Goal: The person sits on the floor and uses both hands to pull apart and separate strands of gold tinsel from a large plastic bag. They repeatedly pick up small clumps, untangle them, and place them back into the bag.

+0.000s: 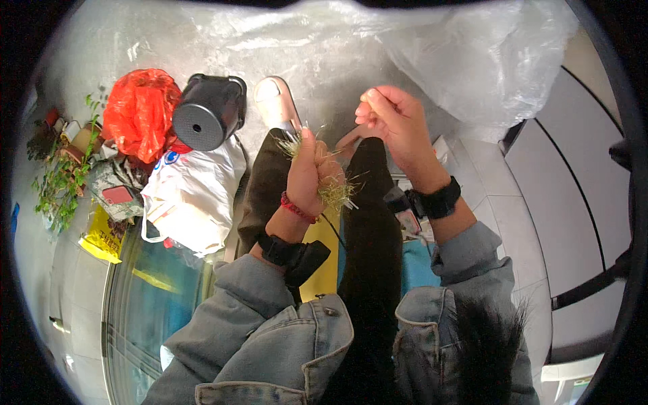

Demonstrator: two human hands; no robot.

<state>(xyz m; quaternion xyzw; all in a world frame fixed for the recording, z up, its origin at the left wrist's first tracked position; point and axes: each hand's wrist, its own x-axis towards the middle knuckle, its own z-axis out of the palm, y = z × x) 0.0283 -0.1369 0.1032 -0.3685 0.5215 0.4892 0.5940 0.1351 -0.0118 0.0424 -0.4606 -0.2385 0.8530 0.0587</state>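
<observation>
My left hand (314,169) is closed around a bundle of thin yellow-green strands (338,191), whose frayed, wiry ends stick out on both sides of the fist. A few white stick-like ends show among them. To the right, my right hand (390,114) is raised above my knee with its fingers curled and the thumb against the forefinger; whether something thin is pinched there cannot be told. The two hands are apart. Below them are my dark-trousered legs (372,217) and a pink slipper (276,101) on one foot.
At the left stand a black plastic stool or bin (200,121), a red plastic bag (142,114), a full white plastic bag (197,197), a yellow packet (104,233) and potted plants (63,182). Clear plastic sheeting (476,61) lies ahead on the right. Grey panels (562,167) stand at the right.
</observation>
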